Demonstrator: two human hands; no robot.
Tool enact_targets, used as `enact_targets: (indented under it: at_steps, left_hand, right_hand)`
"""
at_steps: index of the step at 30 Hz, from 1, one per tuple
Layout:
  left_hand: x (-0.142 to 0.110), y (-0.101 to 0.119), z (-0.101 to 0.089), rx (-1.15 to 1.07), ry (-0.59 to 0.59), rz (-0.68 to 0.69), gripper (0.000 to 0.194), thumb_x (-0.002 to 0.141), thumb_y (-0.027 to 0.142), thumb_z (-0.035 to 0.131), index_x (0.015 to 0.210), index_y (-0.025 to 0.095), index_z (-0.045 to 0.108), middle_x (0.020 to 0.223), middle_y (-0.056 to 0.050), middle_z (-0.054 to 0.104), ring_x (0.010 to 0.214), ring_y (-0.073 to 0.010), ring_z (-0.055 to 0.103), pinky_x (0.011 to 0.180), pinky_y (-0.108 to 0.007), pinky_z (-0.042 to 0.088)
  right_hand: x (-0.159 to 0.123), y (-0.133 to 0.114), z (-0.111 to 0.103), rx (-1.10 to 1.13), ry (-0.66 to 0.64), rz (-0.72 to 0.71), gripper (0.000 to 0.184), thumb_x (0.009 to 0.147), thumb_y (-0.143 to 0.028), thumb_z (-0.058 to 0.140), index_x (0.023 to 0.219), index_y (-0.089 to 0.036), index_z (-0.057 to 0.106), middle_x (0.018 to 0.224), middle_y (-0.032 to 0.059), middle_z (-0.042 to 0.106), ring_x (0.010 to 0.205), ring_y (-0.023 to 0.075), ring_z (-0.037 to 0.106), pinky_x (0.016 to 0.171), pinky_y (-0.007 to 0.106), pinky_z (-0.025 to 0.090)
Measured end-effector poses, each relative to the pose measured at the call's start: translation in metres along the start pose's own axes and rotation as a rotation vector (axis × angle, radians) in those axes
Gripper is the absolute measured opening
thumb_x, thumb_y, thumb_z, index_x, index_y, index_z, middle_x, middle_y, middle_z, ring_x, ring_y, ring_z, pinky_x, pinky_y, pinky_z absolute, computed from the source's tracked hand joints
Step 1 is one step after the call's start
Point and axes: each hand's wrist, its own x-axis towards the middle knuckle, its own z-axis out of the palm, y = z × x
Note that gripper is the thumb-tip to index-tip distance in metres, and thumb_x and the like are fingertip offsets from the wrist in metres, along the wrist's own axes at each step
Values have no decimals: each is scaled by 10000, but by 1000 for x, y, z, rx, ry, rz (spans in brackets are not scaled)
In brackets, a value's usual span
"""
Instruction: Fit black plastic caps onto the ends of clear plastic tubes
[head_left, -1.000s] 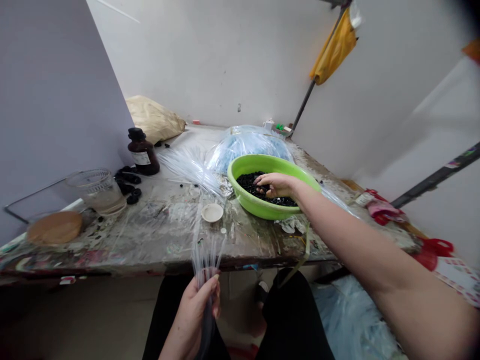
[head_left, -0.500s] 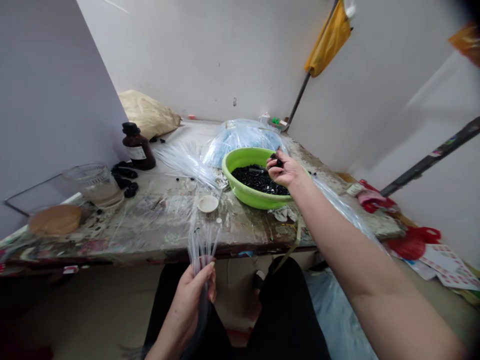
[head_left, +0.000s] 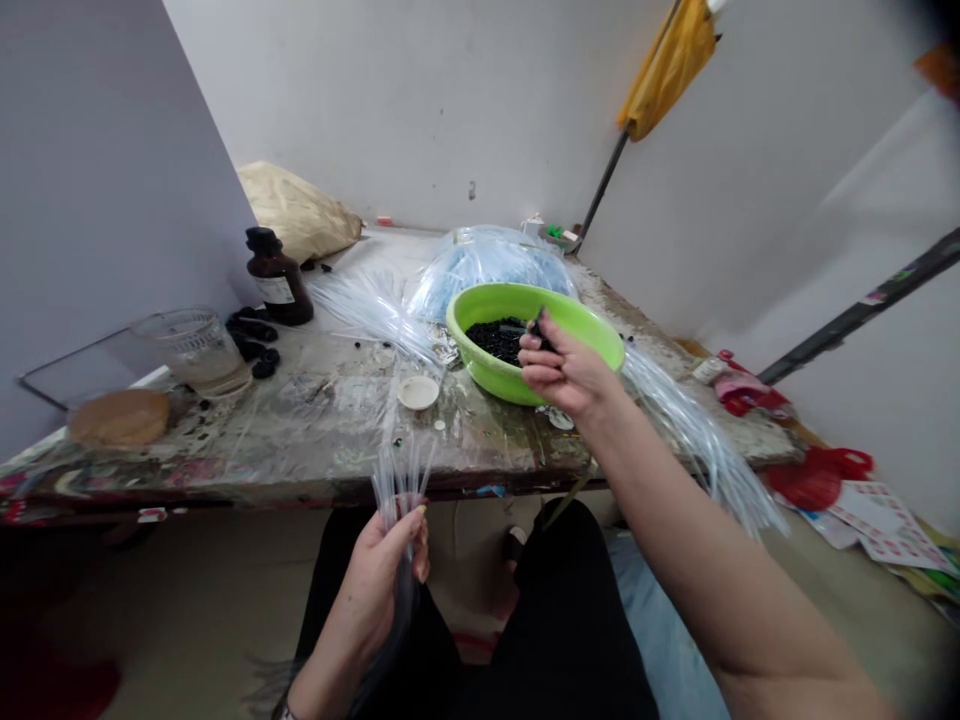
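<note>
My left hand (head_left: 390, 565) is wrapped round a bundle of clear plastic tubes (head_left: 401, 475), just in front of the table edge and over my lap. The tube ends fan out above my fist. My right hand (head_left: 566, 365) is closed on small black pieces (head_left: 541, 335), held above the near right side of a green basin (head_left: 487, 375). Many more small black pieces (head_left: 491, 340) lie in that basin, partly hidden behind the hand. A small white dish (head_left: 418, 392) sits on the table between the basin and the tubes.
Behind the basin lies a big bundle of clear tubes (head_left: 495, 260); more tubes (head_left: 697, 440) overhang the table at right. To the left stand a brown bottle (head_left: 277, 285), a glass jar (head_left: 195, 355) and a round brown lid (head_left: 120, 418). A dark pole (head_left: 870, 305) slants at right.
My right hand has drawn back from over the basin toward me, still closed on black pieces. The left hand keeps its hold on the tubes. The view has shifted slightly.
</note>
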Motion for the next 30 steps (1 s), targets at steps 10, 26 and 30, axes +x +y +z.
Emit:
enact_targets:
  at_steps: [10,26,30]
  left_hand:
    - [-1,-3,-1,15,-4,-11,366,665,362,774,894,130,608,602,52,536,397,-65,453,395,-205,362]
    - [2,-11,-5,23,-26,5,348,690,366,759,902,133,613,597,55,528,398,-63,451,390,-200,369]
    - [0,-11,-8,5,-24,3,351,685,366,760,901,134,611,593,55,527,393,-65,452,385,-200,362]
  right_hand:
    - [19,93,-37,-951,97,-210,309,794,-478,555,655,-221,456,483,-78,385,433,91,338,442,235,290]
    - [48,117,-53,-1550,160,-378,274,946,-322,417,796,-181,597,797,38,654,755,170,568,727,254,393]
    - [45,126,-51,-1751,179,-366,189,953,-278,457,917,-194,622,938,83,686,828,198,604,742,268,404]
